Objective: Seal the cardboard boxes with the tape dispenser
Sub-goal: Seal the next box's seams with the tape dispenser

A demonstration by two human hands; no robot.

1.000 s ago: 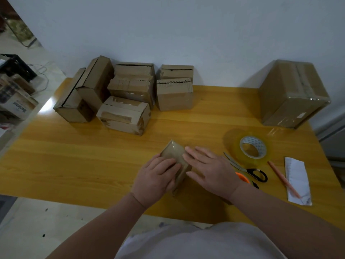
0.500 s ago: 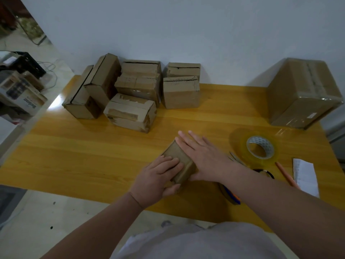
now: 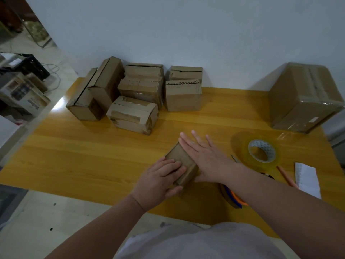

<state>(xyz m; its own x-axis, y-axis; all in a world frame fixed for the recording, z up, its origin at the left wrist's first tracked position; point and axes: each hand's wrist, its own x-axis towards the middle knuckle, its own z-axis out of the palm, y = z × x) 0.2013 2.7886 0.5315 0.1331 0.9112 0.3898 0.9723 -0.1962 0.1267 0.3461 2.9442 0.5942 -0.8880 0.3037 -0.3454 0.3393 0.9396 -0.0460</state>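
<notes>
Lying near the front edge of the table [image 3: 74,156], the small box [image 3: 180,159] has its long axis running away from me, the far end swung a little to the left. My left hand [image 3: 160,182] grips its near end, fingers curled over the top and thumb on the near face. My right hand [image 3: 207,157] lies flat, fingers straight and spread, pressed along the box's right side. The tape dispenser [image 3: 236,200], orange and blue, shows under my right forearm, so I judge the right hand is nearer to fetch it and that the tape should follow that long axis. The tape roll [image 3: 261,150] sits farther right, and the stacked boxes [image 3: 134,101] wait at the back left.
</notes>
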